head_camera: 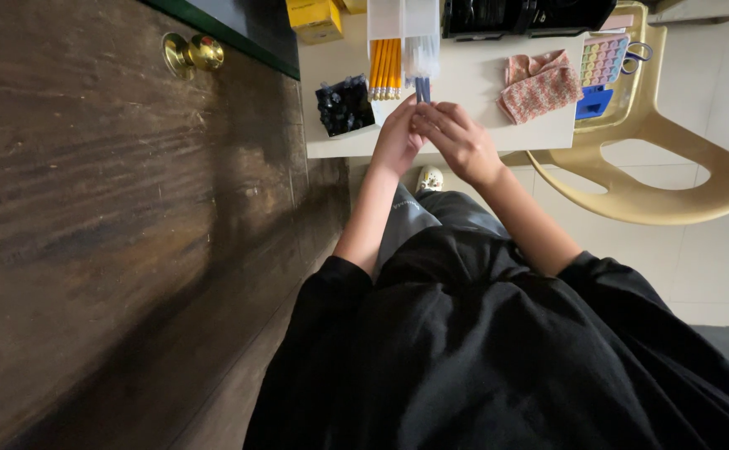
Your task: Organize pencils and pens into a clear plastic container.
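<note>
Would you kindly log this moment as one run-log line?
left hand: on blue pens | right hand: on same pens | pencils: in tray beside | table: white

White table with pencil tray, black box, pink cloth.
</note>
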